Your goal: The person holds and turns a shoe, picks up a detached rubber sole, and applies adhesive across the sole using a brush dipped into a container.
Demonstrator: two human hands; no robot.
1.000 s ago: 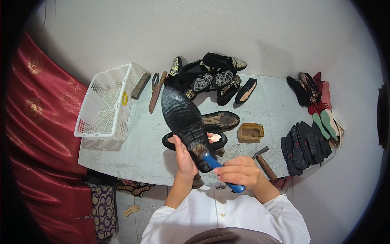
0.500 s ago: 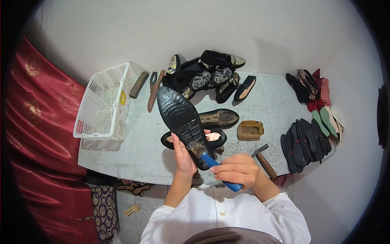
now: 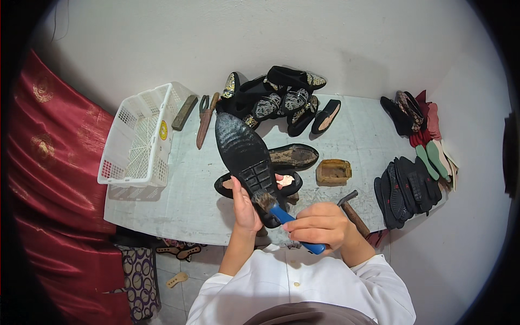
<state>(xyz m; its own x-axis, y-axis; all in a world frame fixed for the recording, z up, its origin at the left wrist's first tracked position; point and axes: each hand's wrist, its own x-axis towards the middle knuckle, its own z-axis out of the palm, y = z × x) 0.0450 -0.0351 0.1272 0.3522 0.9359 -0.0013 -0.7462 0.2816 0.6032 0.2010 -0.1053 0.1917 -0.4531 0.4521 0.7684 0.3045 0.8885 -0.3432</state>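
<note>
My left hand (image 3: 246, 208) grips a black shoe sole (image 3: 241, 146) by its edges near the heel end, with the toe end pointing away from me. The sole's upper face looks wet and shiny. In my right hand (image 3: 320, 226) is a blue-handled brush (image 3: 284, 216), its bristles pressed on the sole near the heel. Behind the sole lie a shoe with its worn underside up (image 3: 295, 156) and black shoes with pale insoles (image 3: 287, 181), partly hidden by the sole. A yellowish, crusted open box (image 3: 333, 171) sits to their right.
A white plastic basket (image 3: 161, 154) stands at the left beside a dark block (image 3: 185, 112) and a sheathed tool (image 3: 204, 122). Decorated black shoes (image 3: 281, 100) pile at the back. A hammer (image 3: 355, 216), stacked black soles (image 3: 406, 189) and coloured pieces (image 3: 435, 160) lie right.
The sole has shifted slightly to the right in my left hand. My right hand and the brush have moved a little right as well, with the bristles staying on the heel area.
</note>
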